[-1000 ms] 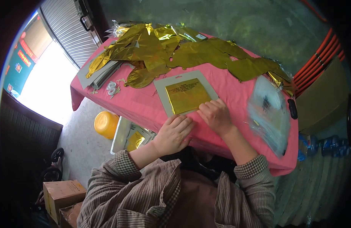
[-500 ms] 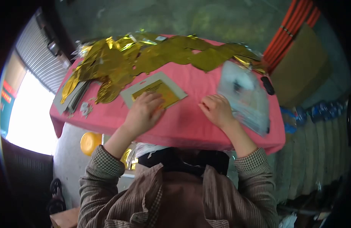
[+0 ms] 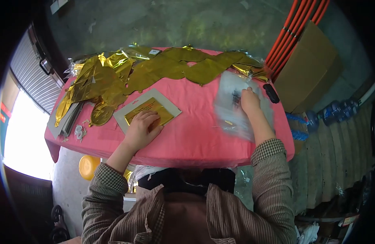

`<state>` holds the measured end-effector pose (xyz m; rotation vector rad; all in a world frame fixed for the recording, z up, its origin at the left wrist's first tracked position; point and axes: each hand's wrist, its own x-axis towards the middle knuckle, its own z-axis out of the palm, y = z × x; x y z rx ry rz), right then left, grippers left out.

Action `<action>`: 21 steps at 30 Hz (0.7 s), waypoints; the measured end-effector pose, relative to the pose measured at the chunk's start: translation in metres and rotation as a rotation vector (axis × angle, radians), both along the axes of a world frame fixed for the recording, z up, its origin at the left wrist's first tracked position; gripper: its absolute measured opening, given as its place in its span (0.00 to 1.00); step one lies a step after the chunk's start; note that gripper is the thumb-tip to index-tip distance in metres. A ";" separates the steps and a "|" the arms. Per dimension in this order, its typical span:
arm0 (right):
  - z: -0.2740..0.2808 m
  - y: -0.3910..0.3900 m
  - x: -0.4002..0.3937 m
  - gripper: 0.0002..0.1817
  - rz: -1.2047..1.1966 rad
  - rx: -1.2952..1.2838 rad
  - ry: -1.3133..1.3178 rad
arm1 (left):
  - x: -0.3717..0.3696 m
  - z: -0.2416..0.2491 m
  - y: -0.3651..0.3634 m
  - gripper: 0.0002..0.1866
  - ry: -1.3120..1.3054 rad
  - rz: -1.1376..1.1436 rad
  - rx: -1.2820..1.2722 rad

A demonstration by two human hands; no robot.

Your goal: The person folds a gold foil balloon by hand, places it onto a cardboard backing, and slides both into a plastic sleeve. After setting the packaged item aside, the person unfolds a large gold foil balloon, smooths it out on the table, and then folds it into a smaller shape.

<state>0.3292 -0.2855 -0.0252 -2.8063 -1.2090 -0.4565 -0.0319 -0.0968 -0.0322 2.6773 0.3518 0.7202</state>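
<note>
My left hand [image 3: 142, 129] lies over a folded gold foil balloon [image 3: 165, 115], its fingers stretched across the foil. Beneath the foil is a grey card [image 3: 121, 115] with a hanging slot, set at an angle on the pink cloth. At the right of the table, my right hand [image 3: 251, 101] is closed at the upper part of a clear plastic bag [image 3: 228, 95]. The bag is smeared by motion, and dark print shows on it. Exactly how the fingertips grip it is partly hidden.
Flat gold foil balloons [image 3: 155, 75] spread along the table's far edge. Grey cards [image 3: 72, 118] are stacked at the left, near small white ribbon rolls [image 3: 79, 131]. A black object [image 3: 271, 93] lies at the right edge. Cardboard [image 3: 311, 67] and orange poles [image 3: 291, 34] stand beyond.
My right hand has moved from the bare cloth up and right onto the plastic bag, and the bag has shifted. My left hand stays on the gold foil. The view has turned slightly.
</note>
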 end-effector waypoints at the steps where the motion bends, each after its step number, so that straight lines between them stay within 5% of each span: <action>1: 0.003 0.002 -0.001 0.08 0.018 -0.052 -0.011 | -0.001 0.000 -0.001 0.17 -0.008 -0.006 -0.010; 10: 0.018 0.013 -0.005 0.09 0.263 -0.512 -0.337 | -0.001 -0.006 0.000 0.12 -0.038 0.020 -0.027; 21: 0.021 0.018 -0.006 0.09 0.336 -0.483 -0.359 | -0.002 -0.006 0.002 0.10 -0.021 -0.043 -0.003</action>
